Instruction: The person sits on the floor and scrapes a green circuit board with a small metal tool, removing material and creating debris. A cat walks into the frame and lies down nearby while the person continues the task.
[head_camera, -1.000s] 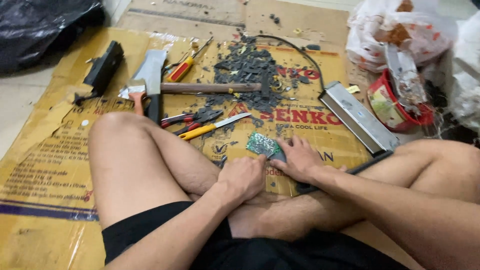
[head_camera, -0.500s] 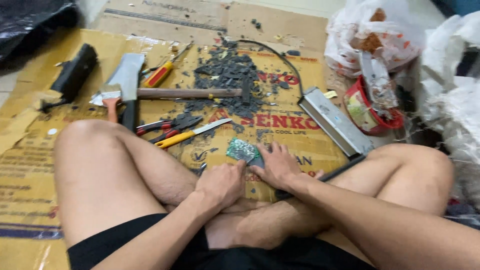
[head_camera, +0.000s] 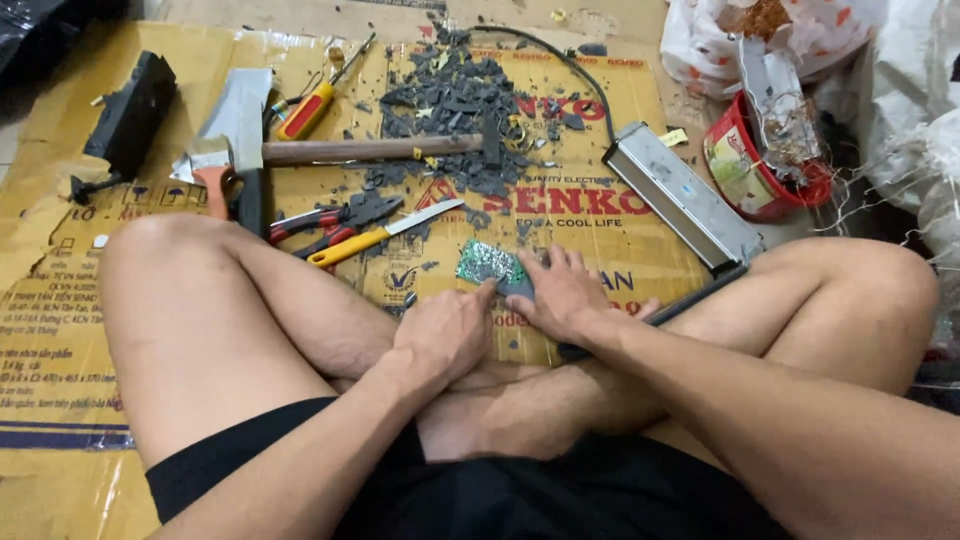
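Circuit board: a small green circuit board (head_camera: 490, 264) is laid flat on the cardboard sheet (head_camera: 60, 330) just ahead of the crossed legs, near the middle of the view.
Left hand: the left hand (head_camera: 443, 333) is curled loosely, its fingertip pressed against the near edge of the circuit board; nothing is pinched in its grip.
Right hand: the right hand (head_camera: 562, 293) is laid palm down with the fingers spread, the fingertips set on the right end of the circuit board and holding it against the cardboard sheet; nothing is enclosed in its grip.
Knife: a yellow-handled knife (head_camera: 382, 233) is placed just left of the circuit board, its blade pointed up and to the right.
Pliers: red-handled pliers (head_camera: 335, 222) are seen just beside the knife, on its far side.
Hammer: a wooden-handled hammer (head_camera: 380, 150) is laid across the cardboard sheet, its head buried at the edge of the debris.
Debris: a heap of dark broken fragments (head_camera: 455, 100) is spread beyond the hammer, well apart from both hands.
Screwdriver: a red and yellow screwdriver (head_camera: 310, 105) is set left of the heap.
Cleaver: a broad cleaver (head_camera: 238, 115) is laid at the left, beside a scraper with an orange handle (head_camera: 212, 175).
Metal casing: a long grey metal casing (head_camera: 680, 195) is placed at a slant to the right of the hands, near the right knee.
Red tub: a red tub (head_camera: 750, 165) holding scrap metal is stood further right.
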